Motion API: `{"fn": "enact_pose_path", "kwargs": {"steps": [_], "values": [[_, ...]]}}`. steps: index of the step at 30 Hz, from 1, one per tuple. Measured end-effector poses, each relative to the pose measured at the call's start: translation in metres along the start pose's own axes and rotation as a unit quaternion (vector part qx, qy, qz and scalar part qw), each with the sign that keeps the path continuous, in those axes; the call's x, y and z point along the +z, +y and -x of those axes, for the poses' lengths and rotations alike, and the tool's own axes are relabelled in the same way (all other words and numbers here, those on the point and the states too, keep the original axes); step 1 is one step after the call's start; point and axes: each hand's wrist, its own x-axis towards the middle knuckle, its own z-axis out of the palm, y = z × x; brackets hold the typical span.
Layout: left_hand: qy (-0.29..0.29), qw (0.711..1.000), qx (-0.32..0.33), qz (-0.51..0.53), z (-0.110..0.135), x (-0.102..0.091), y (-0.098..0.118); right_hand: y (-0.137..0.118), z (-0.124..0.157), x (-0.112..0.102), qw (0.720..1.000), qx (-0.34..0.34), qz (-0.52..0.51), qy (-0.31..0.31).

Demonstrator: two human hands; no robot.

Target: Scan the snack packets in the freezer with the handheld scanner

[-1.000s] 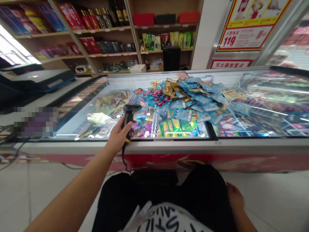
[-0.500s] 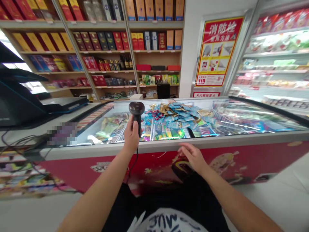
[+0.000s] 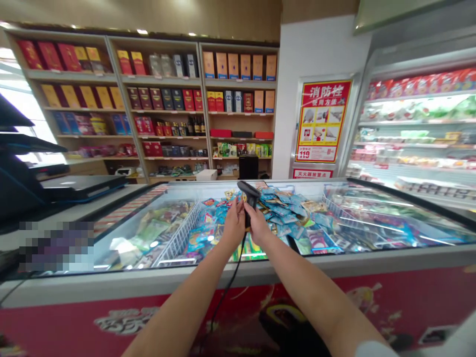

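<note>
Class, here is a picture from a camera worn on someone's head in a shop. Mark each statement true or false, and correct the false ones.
1. The left hand and right hand are both at the handle of a black handheld scanner. True.
2. The thin cable hanging from the scanner is white. False: it is black.
3. Many flat, shiny blue packets lie in a pile beyond the hands. True.
4. The red-and-yellow framed poster is left of the tall wooden shelves in the picture. False: it is to their right.
5. The long freezer's front panel is mainly red. True.
</note>
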Motion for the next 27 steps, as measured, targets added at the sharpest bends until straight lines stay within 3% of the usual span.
{"fn": "enact_pose_path", "kwargs": {"steps": [3,7,11,16,20,24,27], "values": [[0.069,0.995,-0.006,-0.078,-0.011,-0.026,-0.026,-0.01,-0.023,-0.013,0.999,0.022,0.01,-0.029],[0.171,0.969,-0.117,-0.133,-0.025,-0.061,-0.063,-0.023,-0.056,-0.017,0.989,0.074,-0.095,-0.081],[0.195,0.939,-0.188,-0.212,-0.045,-0.075,-0.091,-0.011,-0.071,-0.02,0.985,0.093,-0.112,-0.097],[0.159,0.892,-0.191,-0.379,-0.079,-0.08,-0.113,0.018,-0.064,-0.031,0.988,0.12,-0.086,-0.033],[0.091,0.826,-0.178,-0.528,-0.107,-0.088,-0.128,0.024,-0.059,-0.028,0.986,0.14,-0.089,-0.021],[-0.007,0.785,-0.207,-0.584,-0.132,-0.096,-0.143,0.027,-0.058,-0.018,0.988,0.129,-0.072,-0.034],[-0.024,0.769,-0.24,-0.591,-0.144,-0.102,-0.153,0.03,-0.058,-0.015,0.99,0.118,-0.071,-0.03]]}}
